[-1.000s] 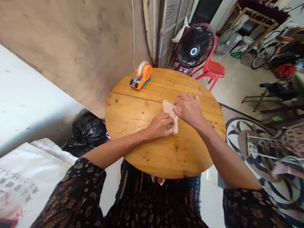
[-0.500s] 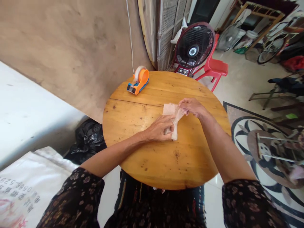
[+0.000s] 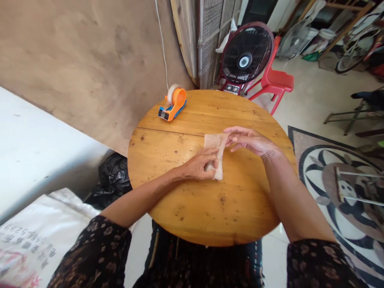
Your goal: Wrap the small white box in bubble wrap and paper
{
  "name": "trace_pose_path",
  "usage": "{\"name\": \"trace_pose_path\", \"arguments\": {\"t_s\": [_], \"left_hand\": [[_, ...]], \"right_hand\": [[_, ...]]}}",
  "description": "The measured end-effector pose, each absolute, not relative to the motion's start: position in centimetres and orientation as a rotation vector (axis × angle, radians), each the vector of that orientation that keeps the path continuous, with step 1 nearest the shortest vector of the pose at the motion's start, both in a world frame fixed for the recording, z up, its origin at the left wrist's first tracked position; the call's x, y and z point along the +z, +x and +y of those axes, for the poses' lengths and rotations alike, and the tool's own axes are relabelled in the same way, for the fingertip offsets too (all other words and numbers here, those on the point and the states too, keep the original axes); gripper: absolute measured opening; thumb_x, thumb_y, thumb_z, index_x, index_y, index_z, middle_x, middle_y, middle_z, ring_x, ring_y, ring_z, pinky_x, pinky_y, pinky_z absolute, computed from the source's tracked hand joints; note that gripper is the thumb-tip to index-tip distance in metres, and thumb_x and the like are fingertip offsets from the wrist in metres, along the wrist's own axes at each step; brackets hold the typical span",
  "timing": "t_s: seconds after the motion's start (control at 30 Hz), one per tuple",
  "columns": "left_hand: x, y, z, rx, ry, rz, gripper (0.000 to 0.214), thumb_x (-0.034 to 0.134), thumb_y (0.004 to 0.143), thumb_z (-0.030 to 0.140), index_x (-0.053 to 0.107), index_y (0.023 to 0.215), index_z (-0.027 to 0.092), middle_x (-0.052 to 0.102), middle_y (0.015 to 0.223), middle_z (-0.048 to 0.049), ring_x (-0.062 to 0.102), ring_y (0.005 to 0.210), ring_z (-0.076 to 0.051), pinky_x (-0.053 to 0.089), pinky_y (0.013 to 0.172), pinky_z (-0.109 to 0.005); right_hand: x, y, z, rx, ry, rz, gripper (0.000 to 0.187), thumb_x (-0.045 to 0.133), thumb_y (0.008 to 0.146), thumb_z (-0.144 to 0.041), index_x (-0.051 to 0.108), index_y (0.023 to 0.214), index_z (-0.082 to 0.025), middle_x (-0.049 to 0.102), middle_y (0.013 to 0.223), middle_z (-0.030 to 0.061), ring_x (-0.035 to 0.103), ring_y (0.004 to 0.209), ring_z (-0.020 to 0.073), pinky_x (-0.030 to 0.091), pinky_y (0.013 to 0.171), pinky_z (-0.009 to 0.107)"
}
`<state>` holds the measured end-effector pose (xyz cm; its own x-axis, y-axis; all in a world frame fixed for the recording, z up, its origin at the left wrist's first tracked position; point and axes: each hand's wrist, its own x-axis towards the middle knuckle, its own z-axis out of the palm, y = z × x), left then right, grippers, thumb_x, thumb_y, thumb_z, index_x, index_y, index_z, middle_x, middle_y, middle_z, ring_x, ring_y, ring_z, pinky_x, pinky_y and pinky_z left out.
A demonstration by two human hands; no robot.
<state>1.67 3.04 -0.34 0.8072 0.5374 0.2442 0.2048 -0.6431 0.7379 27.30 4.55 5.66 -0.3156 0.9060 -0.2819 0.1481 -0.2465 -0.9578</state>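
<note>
A pale, thin piece of tissue paper (image 3: 213,142) lies near the middle of the round wooden table (image 3: 192,200). My left hand (image 3: 199,165) rests on its near left part, fingers curled and pinching the paper against the tabletop. My right hand (image 3: 249,140) reaches in from the right with fingers stretched out flat, fingertips touching the paper's far right corner. An orange tape dispenser (image 3: 173,103) with a roll of tape sits at the table's far left edge, away from both hands.
A black standing fan (image 3: 246,54) and a red plastic chair (image 3: 274,82) stand behind the table. A black plastic bag (image 3: 114,180) lies on the floor to the left, beside a white printed sack (image 3: 33,240). A patterned floor medallion (image 3: 339,188) lies at right.
My right hand has let go of the lifted paper corner and spread its fingers flat over it. The paper lies flatter. My left hand stayed in place.
</note>
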Motion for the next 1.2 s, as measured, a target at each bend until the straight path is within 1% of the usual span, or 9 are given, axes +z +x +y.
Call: {"name": "trace_pose_path", "arguments": {"t_s": [0.1,0.3,0.63,0.77,0.87,0.97,1.03,1.1,1.2], "left_hand": [[-0.6,1.7,3.2,0.585,2.237,0.536,0.013,0.067,0.075,0.018,0.062,0.087,0.019,0.054,0.145,-0.0156,0.037,0.148,-0.027,0.036,0.118,-0.048],[-0.6,1.6,3.5,0.553,2.247,0.524,0.014,0.070,0.074,0.017,0.063,0.086,0.020,0.041,0.158,-0.0140,0.028,0.153,-0.030,0.031,0.121,-0.053],[0.2,1.7,4.0,0.530,2.326,0.516,0.017,0.074,0.071,0.016,0.064,0.085,0.020,0.045,0.154,-0.0133,0.032,0.150,-0.034,0.033,0.117,-0.056],[0.1,1.8,3.8,0.570,2.333,0.512,0.014,0.072,0.072,0.017,0.062,0.082,0.020,0.059,0.130,-0.0118,0.048,0.135,-0.032,0.038,0.114,-0.052],[0.5,1.8,3.4,0.566,2.337,0.533,0.013,0.069,0.072,0.017,0.063,0.083,0.020,0.061,0.111,-0.0088,0.057,0.116,-0.027,0.045,0.108,-0.046],[0.7,1.6,3.1,0.561,2.323,0.577,0.013,0.070,0.073,0.019,0.064,0.085,0.020,0.058,0.128,-0.0123,0.051,0.129,-0.031,0.044,0.109,-0.047],[0.6,1.5,3.0,0.582,2.319,0.591,0.012,0.071,0.075,0.021,0.064,0.085,0.020,0.044,0.150,-0.0139,0.035,0.145,-0.035,0.039,0.114,-0.050],[0.3,1.4,3.0,0.615,2.342,0.584,0.013,0.072,0.075,0.024,0.065,0.086,0.020,0.031,0.161,-0.0125,0.023,0.153,-0.036,0.032,0.118,-0.054],[-0.1,1.4,3.1,0.658,2.397,0.549,0.014,0.071,0.074,0.025,0.065,0.086,0.021,0.039,0.158,-0.0118,0.021,0.153,-0.036,0.024,0.122,-0.056]], "right_hand": [[5.6,27.5,5.3,1.581,-1.341,-1.577,0.046,0.074,0.075,-0.027,0.063,0.119,-0.018,0.073,0.092,0.0059,0.070,0.084,0.0183,0.058,0.077,0.032],[5.9,27.1,7.3,1.379,-1.555,-1.847,0.020,0.060,0.084,-0.025,0.071,0.100,-0.019,0.071,0.085,0.0021,0.065,0.067,0.0120,0.054,0.072,0.028],[7.7,25.0,10.2,1.328,-1.535,-2.543,0.037,0.049,0.079,-0.015,0.076,0.103,-0.022,0.066,0.067,-0.0029,0.057,0.053,0.0107,0.045,0.060,0.023],[7.1,24.1,10.9,1.350,-1.501,-2.567,0.021,0.049,0.081,-0.018,0.070,0.081,-0.019,0.059,0.060,-0.0027,0.055,0.049,0.0112,0.042,0.056,0.024],[6.6,23.7,11.2,1.306,-1.576,-2.525,0.017,0.051,0.082,-0.021,0.059,0.067,-0.018,0.058,0.058,-0.0017,0.057,0.049,0.0118,0.041,0.054,0.024],[6.1,23.6,11.1,1.247,-1.698,-2.474,0.016,0.053,0.080,-0.021,0.055,0.065,-0.018,0.059,0.059,-0.0015,0.058,0.049,0.0114,0.041,0.054,0.023],[5.8,23.6,11.0,1.225,-1.762,-2.448,0.014,0.054,0.079,-0.020,0.056,0.066,-0.018,0.059,0.059,-0.0016,0.059,0.049,0.0108,0.041,0.053,0.022],[5.5,23.6,10.9,1.198,-1.822,-2.428,0.011,0.056,0.079,-0.021,0.057,0.069,-0.018,0.060,0.059,-0.0016,0.060,0.048,0.0108,0.040,0.052,0.021],[5.1,23.6,10.8,1.125,-1.875,-2.428,0.008,0.055,0.079,-0.019,0.058,0.072,-0.017,0.062,0.061,-0.0013,0.061,0.048,0.0114,0.040,0.052,0.022]]}}
